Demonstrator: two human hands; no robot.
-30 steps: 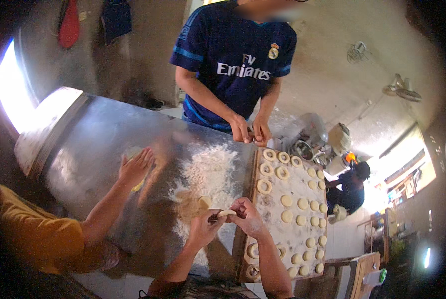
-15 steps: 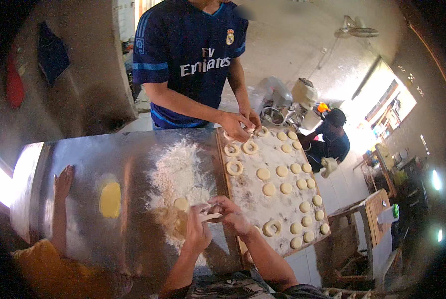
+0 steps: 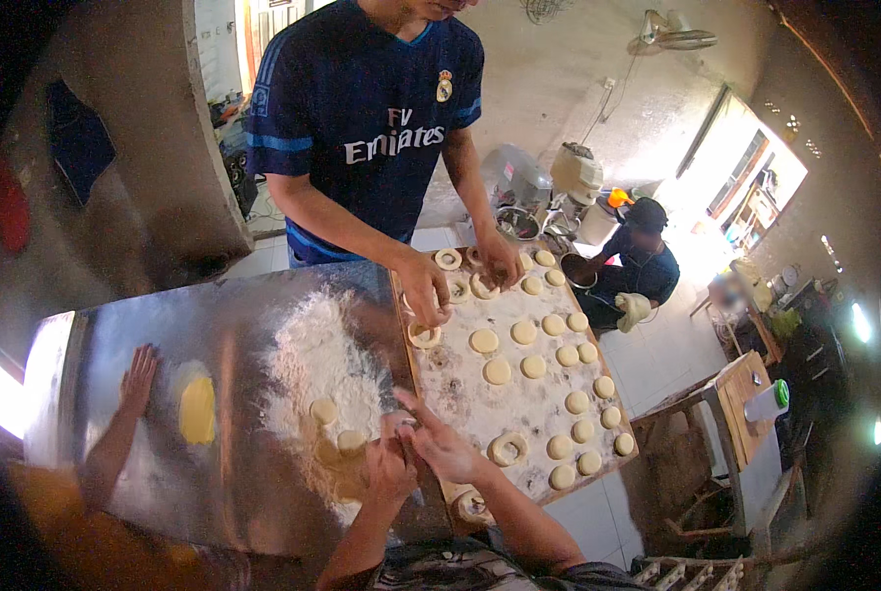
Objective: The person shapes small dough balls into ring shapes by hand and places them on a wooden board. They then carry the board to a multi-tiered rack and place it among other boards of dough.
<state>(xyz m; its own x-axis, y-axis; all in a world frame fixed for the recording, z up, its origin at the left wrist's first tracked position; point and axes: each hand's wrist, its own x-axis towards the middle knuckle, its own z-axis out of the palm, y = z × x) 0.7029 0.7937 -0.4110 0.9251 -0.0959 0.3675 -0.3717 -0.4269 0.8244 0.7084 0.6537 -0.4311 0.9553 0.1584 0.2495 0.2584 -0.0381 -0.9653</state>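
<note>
My left hand [image 3: 391,461] and my right hand [image 3: 442,445] meet above the near edge of the flour heap [image 3: 307,345], beside the floured board. The left fingers are curled closed. The right fingers reach across to the left hand and press against it, one finger pointing forward. Whatever lies between them is hidden by the fingers. Just left of my hands, two pale dough discs [image 3: 324,412] rest on the flour. On the board [image 3: 460,394] sit several round dough pieces [image 3: 498,370] and dough rings, one dough ring [image 3: 508,449] right of my right hand.
Opposite me, a person in a dark blue shirt [image 3: 381,128] has both hands over dough rings at the board's far end. Another person's hand [image 3: 140,379] lies on the metal table [image 3: 253,433] at left, near a flat yellow patch [image 3: 197,409]. Someone crouches [image 3: 647,261] beyond the board.
The pale strip of dough seen between my hands is now hidden as they draw together. The person opposite has lowered and parted their hands over the rings. The view has shifted slightly.
</note>
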